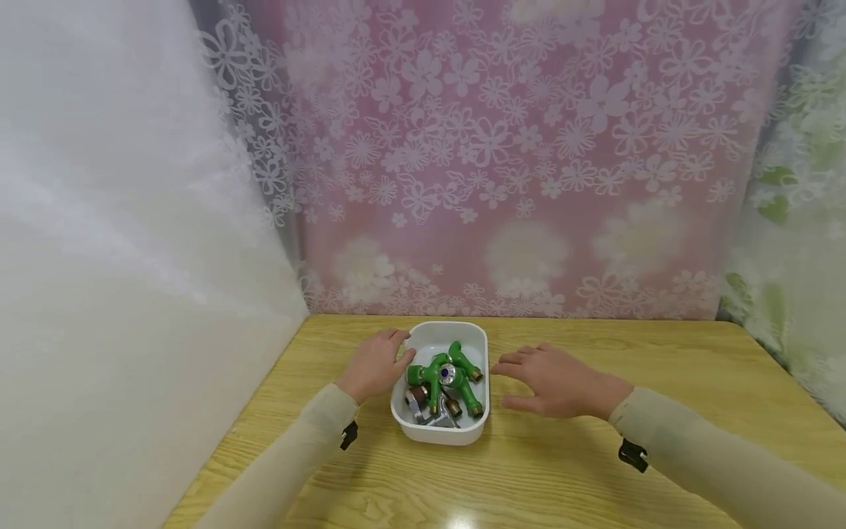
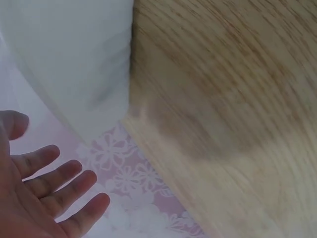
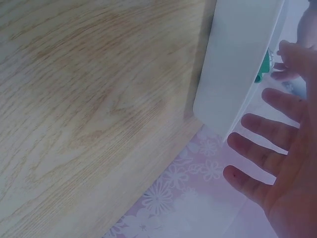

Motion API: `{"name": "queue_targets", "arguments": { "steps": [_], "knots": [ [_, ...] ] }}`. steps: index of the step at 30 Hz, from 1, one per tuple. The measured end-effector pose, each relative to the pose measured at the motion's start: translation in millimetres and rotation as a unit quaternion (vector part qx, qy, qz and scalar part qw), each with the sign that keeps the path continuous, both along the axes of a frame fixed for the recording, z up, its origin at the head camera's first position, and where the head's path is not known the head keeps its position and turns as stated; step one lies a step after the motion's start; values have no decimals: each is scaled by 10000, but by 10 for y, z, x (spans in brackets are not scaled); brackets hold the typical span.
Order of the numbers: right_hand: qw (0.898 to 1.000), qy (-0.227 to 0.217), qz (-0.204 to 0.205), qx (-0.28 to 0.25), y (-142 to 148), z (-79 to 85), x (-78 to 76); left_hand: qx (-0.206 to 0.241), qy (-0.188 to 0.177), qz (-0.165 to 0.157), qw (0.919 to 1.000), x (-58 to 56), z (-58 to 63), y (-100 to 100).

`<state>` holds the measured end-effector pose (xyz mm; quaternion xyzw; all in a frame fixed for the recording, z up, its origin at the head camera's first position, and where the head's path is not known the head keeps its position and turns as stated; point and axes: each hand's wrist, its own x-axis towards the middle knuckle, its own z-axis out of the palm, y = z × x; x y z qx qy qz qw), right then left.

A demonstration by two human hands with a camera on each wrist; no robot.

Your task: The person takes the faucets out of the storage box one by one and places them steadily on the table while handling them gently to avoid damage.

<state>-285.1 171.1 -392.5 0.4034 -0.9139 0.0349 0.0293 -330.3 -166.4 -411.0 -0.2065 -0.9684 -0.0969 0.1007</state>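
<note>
A white rectangular basin (image 1: 439, 435) stands on the wooden table, holding green taps (image 1: 468, 397) with brass ends. One has a round clear knob (image 1: 448, 375) with a blue centre. Below them lie silver metal fittings (image 1: 444, 417), partly covered. My left hand (image 1: 377, 365) is at the basin's left rim, fingers spread; whether it touches the rim I cannot tell. Just off the right side is my right hand (image 1: 558, 378), its fingers extended toward the wall. Both wrist views show straight, parted fingers beside the basin wall (image 2: 74, 59), with nothing held.
The wood-grain table (image 1: 661, 411) ends at a pink flowered curtain (image 1: 529, 162) behind. A white sheet (image 1: 132, 257) hangs along the left edge, and a pale leaf-patterned curtain (image 1: 786, 294) borders the right. Dark straps (image 1: 633, 455) sit at both wrists.
</note>
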Motion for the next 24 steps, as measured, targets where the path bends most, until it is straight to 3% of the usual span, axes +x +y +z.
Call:
{"name": "queue_targets", "arguments": {
  "steps": [9,18,24],
  "knots": [
    [10000,25,40,-18,-42,-3,14,-287,-57,34,9996,-176,-194,-15],
    [9990,287,336,-101,-173,-6,-62,-64,-317,-180,9993,-142,-336,25],
    [9987,289,430,2,-319,9,-140,-115,-255,-182,9994,-106,-347,49]
  ]
}}
